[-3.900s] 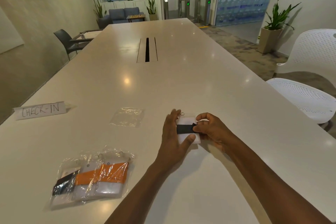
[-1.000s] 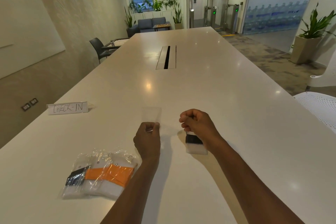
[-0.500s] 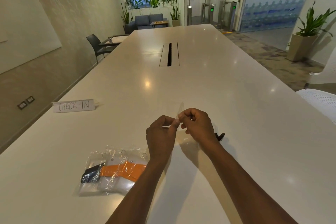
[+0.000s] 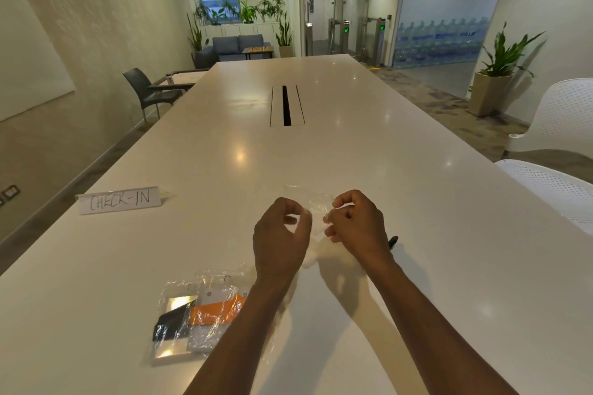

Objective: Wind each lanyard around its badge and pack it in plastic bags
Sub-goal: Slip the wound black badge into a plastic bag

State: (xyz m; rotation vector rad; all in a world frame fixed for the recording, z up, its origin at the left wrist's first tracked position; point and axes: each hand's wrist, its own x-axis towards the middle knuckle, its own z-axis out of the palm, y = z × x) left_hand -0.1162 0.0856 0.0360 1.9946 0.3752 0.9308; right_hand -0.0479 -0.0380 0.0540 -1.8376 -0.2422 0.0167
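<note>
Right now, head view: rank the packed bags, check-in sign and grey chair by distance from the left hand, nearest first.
From the left hand:
1. Packed bags, near table edge, below-left of it.
2. Check-in sign, on the table's left side.
3. Grey chair, off the table, far left.

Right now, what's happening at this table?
A person is packing badges into plastic bags. Both hands, left hand and right hand, pinch an empty clear bag above the white table, apparently opening its mouth. The wound badge is mostly hidden beneath the right wrist. Finished packed badges lie at the near left, and a CHECK-IN sign stands farther left.
</note>
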